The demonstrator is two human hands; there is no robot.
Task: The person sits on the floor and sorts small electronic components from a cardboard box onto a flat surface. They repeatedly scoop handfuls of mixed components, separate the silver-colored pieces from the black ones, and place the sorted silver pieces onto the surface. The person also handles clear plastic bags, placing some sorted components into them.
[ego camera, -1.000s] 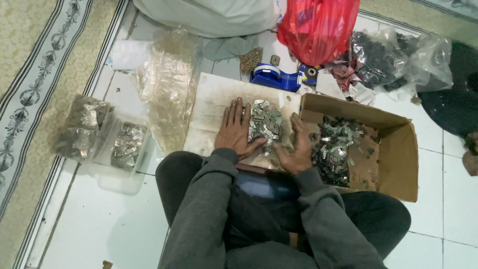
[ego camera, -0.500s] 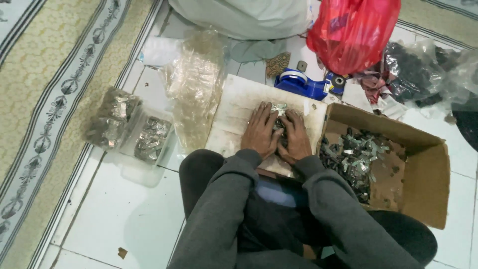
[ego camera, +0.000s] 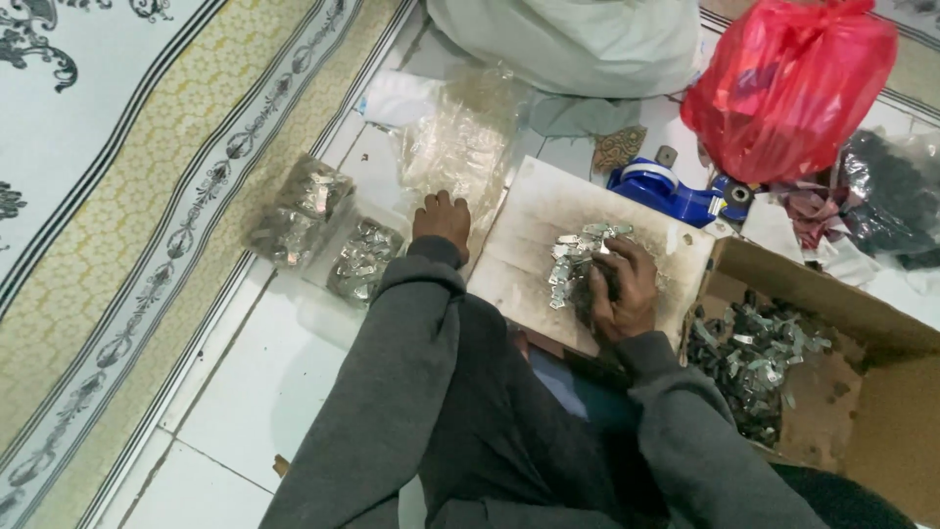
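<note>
At the far left a patterned carpet (ego camera: 127,196) with a cream and black border runs beside the white tiled floor (ego camera: 245,392). Just right of its edge lie two clear bags packed with small metal pieces (ego camera: 299,211), the second filled bag (ego camera: 364,258) touching the first on its right. Beyond them, a stack of empty clear plastic bags (ego camera: 460,147) lies on the tiles.

The left hand (ego camera: 443,217) reaches out from a grey sleeve to the near end of that stack, knuckles up and fingers curled downward on the plastic; whether it grips a bag cannot be told. Right of it a pale, stained board (ego camera: 529,245) rests across the person's lap. On the board sits a heap of small silver metal pieces (ego camera: 578,260), and the right hand (ego camera: 622,289) lies on the heap's right side, fingers bent and cupped over the pieces, pressing them together rather than lifting them.

Behind the board stand a white sack (ego camera: 578,39) and a blue tape dispenser (ego camera: 676,191). Further right is a knotted red plastic bag (ego camera: 788,88), with a dark bag in clear wrapping (ego camera: 896,196) at the edge. Near right, touching the board's edge, an open cardboard box (ego camera: 862,323) holds more loose metal pieces (ego camera: 759,353).
</note>
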